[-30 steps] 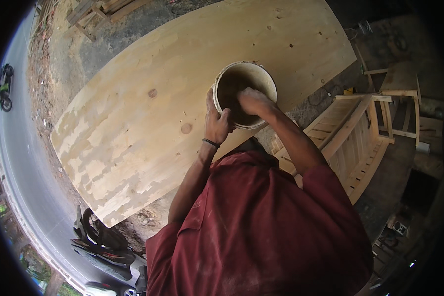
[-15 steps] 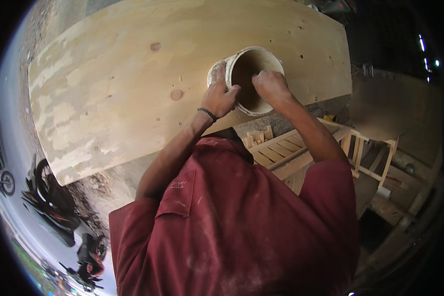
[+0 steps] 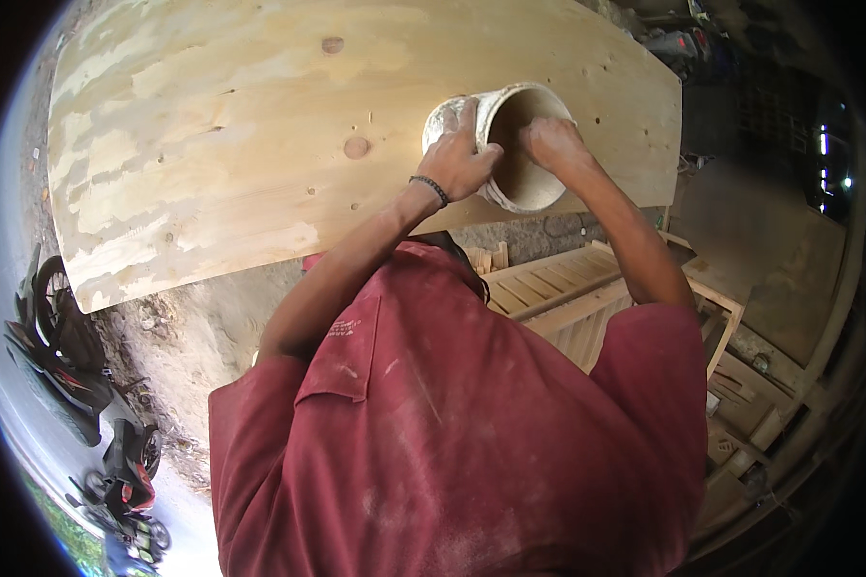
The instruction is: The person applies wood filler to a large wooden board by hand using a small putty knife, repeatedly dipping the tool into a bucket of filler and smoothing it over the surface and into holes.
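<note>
A white bucket (image 3: 539, 185), smeared on the outside, lies tipped over the wooden board with its mouth turned to the right and toward me. My left hand (image 3: 460, 159) grips it, with the fingers along its outer side and the thumb at the rim. Inside the mouth is my right hand (image 3: 555, 146), closed like a fist. Whatever its fingers hold, if anything, is hidden. Under the bucket stretches the large pale board (image 3: 260, 144), with brown knots and lighter patches toward its left end.
Slatted wooden frames (image 3: 560, 281) stand below the board's near edge on the right. A brown flat panel (image 3: 760, 250) is farther right. Motorcycles (image 3: 63, 337) are parked at the left beside a grey road, past sandy ground (image 3: 202, 327).
The view has turned slightly, shifting the board and motorcycles in the picture. My left hand keeps its grip on the bucket, and my right fist is still inside its mouth.
</note>
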{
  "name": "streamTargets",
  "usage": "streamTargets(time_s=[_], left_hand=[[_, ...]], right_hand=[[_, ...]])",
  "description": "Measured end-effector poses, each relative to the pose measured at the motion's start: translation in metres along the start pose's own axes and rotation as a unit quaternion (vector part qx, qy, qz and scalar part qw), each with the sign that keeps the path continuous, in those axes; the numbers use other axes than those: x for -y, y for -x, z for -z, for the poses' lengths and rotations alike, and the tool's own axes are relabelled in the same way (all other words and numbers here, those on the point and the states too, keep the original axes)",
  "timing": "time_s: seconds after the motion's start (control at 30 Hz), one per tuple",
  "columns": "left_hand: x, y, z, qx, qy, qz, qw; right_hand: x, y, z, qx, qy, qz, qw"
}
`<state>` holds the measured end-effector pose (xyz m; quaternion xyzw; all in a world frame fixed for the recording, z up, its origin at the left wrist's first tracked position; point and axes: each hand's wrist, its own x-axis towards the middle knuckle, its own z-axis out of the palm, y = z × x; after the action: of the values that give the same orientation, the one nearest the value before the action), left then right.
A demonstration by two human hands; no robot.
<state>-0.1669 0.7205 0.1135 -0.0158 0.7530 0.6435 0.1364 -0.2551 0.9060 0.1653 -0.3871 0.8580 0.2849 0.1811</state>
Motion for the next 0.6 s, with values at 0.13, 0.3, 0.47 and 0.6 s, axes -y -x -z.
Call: streamTargets(time_s=[0.13, 0.3, 0.47, 0.6], left_hand=[[0.006, -0.003, -0.002, -0.033, -0.069, -0.022, 0.997], [0.003, -0.002, -0.003, -0.034, -0.041, -0.003, 0.999], [0.002, 0.000, -0.003, -0.043, -0.045, -0.004, 0.998], [0.000, 0.000, -0.001, -0.044, -0.011, 0.001, 0.999]], right_hand=[[0.001, -0.007, 0.017, -0.002, -0.007, -0.017, 1.000], [-0.006, -0.009, -0.023, -0.026, 0.013, -0.009, 1.000], [0.007, -0.010, -0.051, -0.040, 0.033, 0.018, 0.998], [0.012, 0.000, -0.049, -0.102, 0.036, 0.053, 0.993]])
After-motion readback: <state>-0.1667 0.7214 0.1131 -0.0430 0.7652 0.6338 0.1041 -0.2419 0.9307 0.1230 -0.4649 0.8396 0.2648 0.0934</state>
